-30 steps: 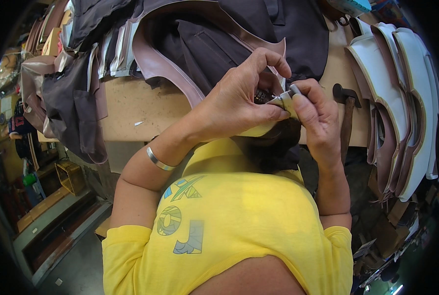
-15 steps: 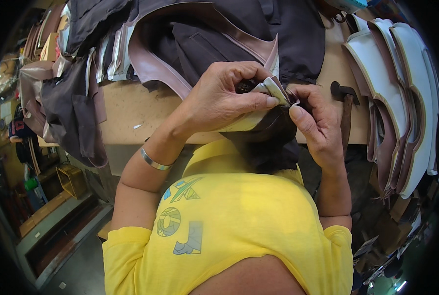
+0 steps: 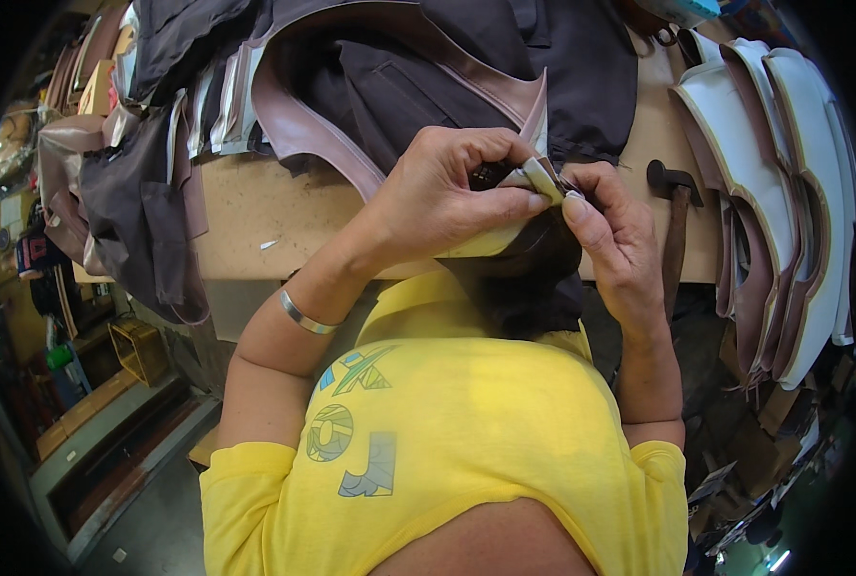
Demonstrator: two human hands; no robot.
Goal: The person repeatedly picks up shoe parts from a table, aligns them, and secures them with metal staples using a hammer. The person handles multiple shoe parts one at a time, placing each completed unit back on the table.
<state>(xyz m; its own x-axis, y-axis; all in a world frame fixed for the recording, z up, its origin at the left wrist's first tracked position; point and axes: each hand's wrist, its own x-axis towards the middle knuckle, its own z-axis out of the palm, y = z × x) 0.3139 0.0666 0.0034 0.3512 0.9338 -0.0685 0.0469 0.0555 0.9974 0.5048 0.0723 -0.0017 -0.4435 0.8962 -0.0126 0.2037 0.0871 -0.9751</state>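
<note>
Between my hands, above the table's near edge, is a sewn piece of dark fabric and pale leather-like material (image 3: 490,242). My left hand (image 3: 457,182) pinches its folded cream edge between thumb and fingers. My right hand (image 3: 616,230) is closed at the same edge, thumb against forefinger, on the dark part beside the fold. Whether a small thing sits between those right fingertips I cannot make out. The dark fabric hangs down toward my lap. Just beyond my hands lies a larger dark cloth (image 3: 399,96) with a curved pink leather-like band (image 3: 303,144).
A hammer (image 3: 676,187) lies on the tan table (image 3: 241,206) to the right of my right hand. Farther right stands a stack of white and pink curved panels (image 3: 783,192). More dark and pink pieces (image 3: 140,230) hang over the left edge. A yellow crate (image 3: 140,350) is at lower left.
My right fingers have closed tighter and moved slightly left against the folded edge. My left hand keeps its pinch and has shifted a little to the right.
</note>
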